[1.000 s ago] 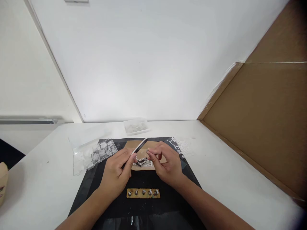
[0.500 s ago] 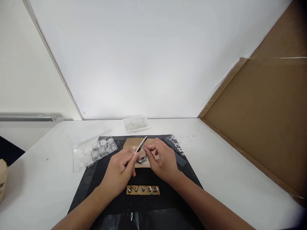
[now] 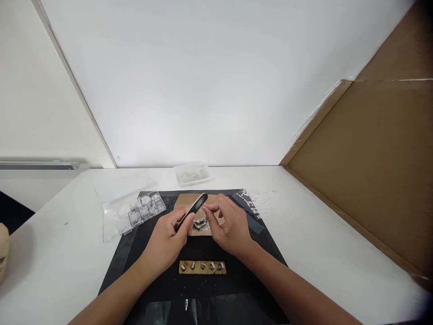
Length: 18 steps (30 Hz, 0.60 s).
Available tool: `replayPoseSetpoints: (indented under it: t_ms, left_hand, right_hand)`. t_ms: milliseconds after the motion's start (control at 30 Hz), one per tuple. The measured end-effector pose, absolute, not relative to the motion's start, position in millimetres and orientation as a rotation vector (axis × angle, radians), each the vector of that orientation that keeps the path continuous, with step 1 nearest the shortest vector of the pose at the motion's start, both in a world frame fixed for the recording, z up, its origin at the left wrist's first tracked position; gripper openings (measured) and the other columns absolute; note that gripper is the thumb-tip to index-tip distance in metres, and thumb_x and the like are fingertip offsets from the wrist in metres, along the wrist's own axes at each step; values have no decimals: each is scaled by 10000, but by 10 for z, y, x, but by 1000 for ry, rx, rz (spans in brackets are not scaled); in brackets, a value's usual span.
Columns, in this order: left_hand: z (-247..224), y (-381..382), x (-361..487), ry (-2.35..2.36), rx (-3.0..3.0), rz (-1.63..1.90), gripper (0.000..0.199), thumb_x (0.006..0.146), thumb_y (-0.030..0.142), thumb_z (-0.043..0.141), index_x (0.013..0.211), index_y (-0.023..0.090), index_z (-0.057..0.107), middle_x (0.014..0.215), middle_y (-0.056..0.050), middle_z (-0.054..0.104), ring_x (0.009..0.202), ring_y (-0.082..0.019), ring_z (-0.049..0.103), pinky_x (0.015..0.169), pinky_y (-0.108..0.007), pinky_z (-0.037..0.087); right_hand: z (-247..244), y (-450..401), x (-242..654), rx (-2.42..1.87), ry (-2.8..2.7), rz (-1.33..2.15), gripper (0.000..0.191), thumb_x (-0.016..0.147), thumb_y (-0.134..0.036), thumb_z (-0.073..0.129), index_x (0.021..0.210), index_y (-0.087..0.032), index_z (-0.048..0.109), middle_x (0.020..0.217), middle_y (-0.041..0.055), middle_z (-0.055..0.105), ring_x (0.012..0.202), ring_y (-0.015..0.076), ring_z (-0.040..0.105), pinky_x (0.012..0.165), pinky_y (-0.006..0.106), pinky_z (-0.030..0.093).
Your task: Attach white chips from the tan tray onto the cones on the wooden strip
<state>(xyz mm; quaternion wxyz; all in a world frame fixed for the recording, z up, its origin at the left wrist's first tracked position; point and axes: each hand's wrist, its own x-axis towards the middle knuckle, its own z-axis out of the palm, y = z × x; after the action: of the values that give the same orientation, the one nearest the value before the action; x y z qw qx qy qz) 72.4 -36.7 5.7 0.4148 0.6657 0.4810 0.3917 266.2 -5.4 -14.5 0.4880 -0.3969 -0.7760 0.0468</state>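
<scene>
My left hand (image 3: pixel 172 234) is closed around a dark, slim nail file (image 3: pixel 199 203) with a pale edge, tilted up to the right. Close beside its upper end, my right hand (image 3: pixel 230 225) pinches with thumb and index finger; whatever lies between the fingertips is too small to make out. Beneath both hands is a brown sheet (image 3: pixel 186 199) with a dark and white patterned patch. Nearer to me, a yellowish strip (image 3: pixel 198 267) bears several metal studs, some with small white pieces on top.
A black mat (image 3: pixel 199 289) lies on the white table. At the left is an open clear compartment box (image 3: pixel 145 210); at the back, a translucent tray (image 3: pixel 192 174). White tabs (image 3: pixel 253 205) spread at the right, near a cardboard panel (image 3: pixel 365 176).
The file in my left hand has turned so that its broad dark face shows, and my left hand has shifted slightly left. My right hand has stayed nearly in place.
</scene>
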Motion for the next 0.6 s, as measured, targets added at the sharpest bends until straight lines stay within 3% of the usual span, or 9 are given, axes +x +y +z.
replayPoseSetpoints:
  t_ms: [100,200,367,600]
  left_hand:
    - [54,-360,711,1217,1693,956,369,1032,506,507,861,197,612,655,51,498,521,-89,403,492,-209,319]
    - [57,-370,708,1259,1696,906,433,1042,531,480,800,200,618,498,68,490,443,-95,422,487,-212,335]
    - [55,-408,742,1270,1655,890,439,1047,547,460,1081,202,728,618,23,727,372,-104,469,444,-237,358]
    - [13,-404,759,1300,1728,928,425,1055,492,464,973,208,768,456,58,578,479,-146,602,670,-269,488]
  right_hand:
    - [-150,-21,2684,-1012,-1886,153,127,1030,-255,583,912,-229,618,784,20,616,738,178,577,647,315,427]
    - [-141,-5,2699,-1024,-1877,183,153,1039,-269,572,897,-232,613,800,25,621,758,182,583,670,317,438]
    - [-147,-31,2662,-999,-1859,147,146,1037,-244,563,892,-231,578,804,26,613,753,181,576,668,316,430]
    - [-171,-74,2578,-968,-2004,-25,187,1018,-208,554,839,-237,511,722,11,601,676,184,550,632,339,361]
